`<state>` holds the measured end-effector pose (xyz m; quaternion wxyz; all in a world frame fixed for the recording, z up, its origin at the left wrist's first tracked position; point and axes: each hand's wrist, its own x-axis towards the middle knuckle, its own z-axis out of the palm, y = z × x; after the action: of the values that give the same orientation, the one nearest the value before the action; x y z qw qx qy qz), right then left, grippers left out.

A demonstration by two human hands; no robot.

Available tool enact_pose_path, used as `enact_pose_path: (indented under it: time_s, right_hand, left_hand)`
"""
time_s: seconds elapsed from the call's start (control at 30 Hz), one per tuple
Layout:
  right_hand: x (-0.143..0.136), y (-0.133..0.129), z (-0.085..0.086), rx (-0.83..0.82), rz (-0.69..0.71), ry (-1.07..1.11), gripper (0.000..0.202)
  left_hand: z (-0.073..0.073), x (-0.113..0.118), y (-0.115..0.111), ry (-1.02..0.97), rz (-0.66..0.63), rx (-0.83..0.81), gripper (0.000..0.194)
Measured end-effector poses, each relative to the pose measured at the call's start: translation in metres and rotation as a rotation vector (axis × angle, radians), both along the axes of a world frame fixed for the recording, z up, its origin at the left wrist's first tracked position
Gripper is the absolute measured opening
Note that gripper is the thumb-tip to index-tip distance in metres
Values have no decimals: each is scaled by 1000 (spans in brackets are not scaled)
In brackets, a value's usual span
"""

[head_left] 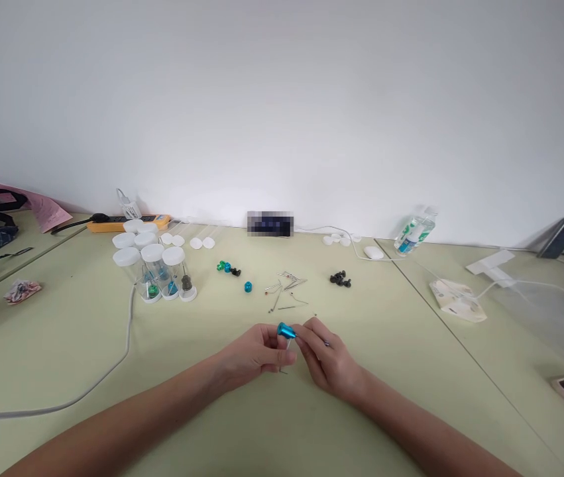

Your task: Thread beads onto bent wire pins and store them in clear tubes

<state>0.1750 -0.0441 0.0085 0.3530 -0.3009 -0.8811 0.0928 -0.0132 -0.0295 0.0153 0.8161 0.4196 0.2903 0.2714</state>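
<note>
A pale green table (87, 344) stands against a plain, softly lit white wall (282, 106).

A shiny blue tapered piece (285, 330) tilts, wide end leftward, between the left grip (278, 348) and the right grip (304, 339).

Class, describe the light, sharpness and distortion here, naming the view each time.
Head view: soft, fairly even light, with a brighter patch low on the wall; head view: coarse pixels mask the dark object against it; head view: the bottle leans outward, perhaps from wide-lens distortion; head view: the pins lack fine detail.
</note>
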Motion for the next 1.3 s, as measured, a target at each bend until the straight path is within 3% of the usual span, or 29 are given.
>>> enact_pose_path:
  time_s: [0.3,0.5,0.83,1.3]
  right_hand:
    - [1,2,-2,-28,-12,14,32]
    - [0,1,-1,-26,-4,13,33]
    - [1,0,-2,-55,11,31,34]
    - [4,4,-2,-85,-11,116,34]
  left_hand:
    - [-6,0,2,-40,-17,28,33]
    - [-5,1,1,-16,37,-6,35]
    - [2,0,0,38,-81,35,31]
    - [-3,-4,5,-72,-79,-14,20]
